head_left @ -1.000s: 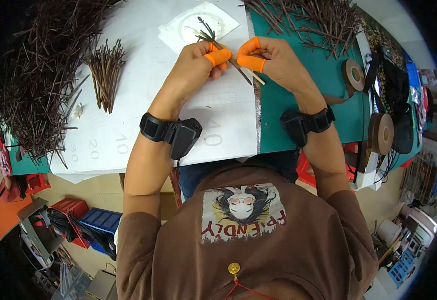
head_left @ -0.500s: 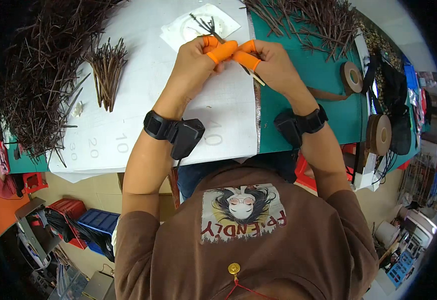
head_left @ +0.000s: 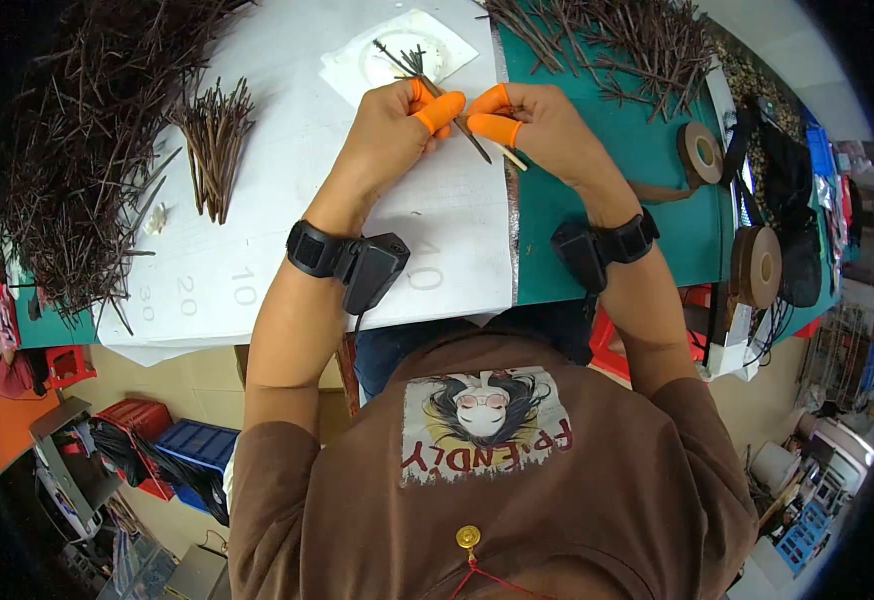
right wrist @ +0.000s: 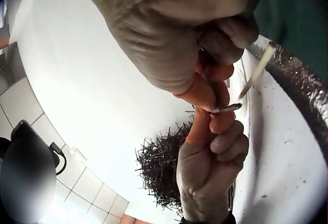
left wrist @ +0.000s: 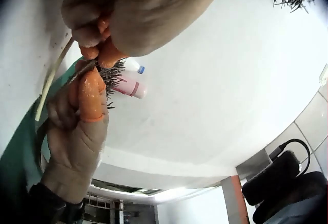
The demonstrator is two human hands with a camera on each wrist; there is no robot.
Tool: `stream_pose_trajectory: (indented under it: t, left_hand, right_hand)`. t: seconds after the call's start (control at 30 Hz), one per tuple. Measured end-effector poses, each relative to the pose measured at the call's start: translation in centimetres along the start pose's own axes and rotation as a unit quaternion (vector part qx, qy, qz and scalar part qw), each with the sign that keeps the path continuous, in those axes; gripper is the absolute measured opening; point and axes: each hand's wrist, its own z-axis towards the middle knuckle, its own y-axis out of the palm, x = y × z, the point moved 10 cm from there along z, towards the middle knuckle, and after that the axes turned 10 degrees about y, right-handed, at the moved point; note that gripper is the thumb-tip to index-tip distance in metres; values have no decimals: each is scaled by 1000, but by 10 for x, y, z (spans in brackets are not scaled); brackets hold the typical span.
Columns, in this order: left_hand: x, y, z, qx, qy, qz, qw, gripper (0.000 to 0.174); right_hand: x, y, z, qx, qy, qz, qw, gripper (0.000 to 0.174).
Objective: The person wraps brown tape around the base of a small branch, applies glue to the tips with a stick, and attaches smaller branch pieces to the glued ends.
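Note:
My left hand [head_left: 392, 130] pinches a dark brown forked twig [head_left: 475, 142] between thumb and forefinger, both in orange finger cots. The twig's branching tip points away over a white dish, and its stem slants back toward me. Close beside it, my right hand [head_left: 542, 130], also in orange finger cots, pinches a strip of brown tape [left wrist: 77, 75] near the stem. That strip runs behind the right hand to a tape roll [head_left: 702, 153] on the right. A pale thin stick [head_left: 512, 158] sticks out below the right fingers; its other end is hidden.
Behind the hands, a white dish [head_left: 437, 50] sits on a white sheet. A bundle of twigs [head_left: 214, 150] lies left, beside a big dark twig heap [head_left: 57, 170]. More twigs [head_left: 647, 50] lie on the green mat [head_left: 607, 260]. A second tape roll [head_left: 760, 267] stands at the right edge.
The hands came together at the twig, then parted slightly. The twig's forked tip has turned and shifted between the left fingers, and the tape strip at the right has moved a little.

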Motion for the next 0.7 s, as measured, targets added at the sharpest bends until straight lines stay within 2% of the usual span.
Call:
stream_pose_trajectory:
  t: [0.2,0.3,0.4,0.53,0.63,0.7]
  left_hand:
    - [0,10,-4,-66,-19,-101,993,12]
    - [0,10,-1,-40,-7,-162,986,12]
    - [-2,1,0,18,5,-41,999,12]
    - [4,-3,-2,36,5,-24,999,14]
    - [-1,-8,0,39,-1,-21,999,14]
    - [-2,-8,1,33,-7,-23,999,13]
  right_hand:
    - [2,7,-1,-27,21,-23,999,13]
    - [2,2,0,3,-4,-19,1000,13]
    - [-1,3,1,22,-32,-19,999,14]
    - [-2,6,-1,5,-11,0,1000,13]
    - [3,-5,-1,19,45,-15,999,13]
    - [7,-8,3,8,26,-15,1000,12]
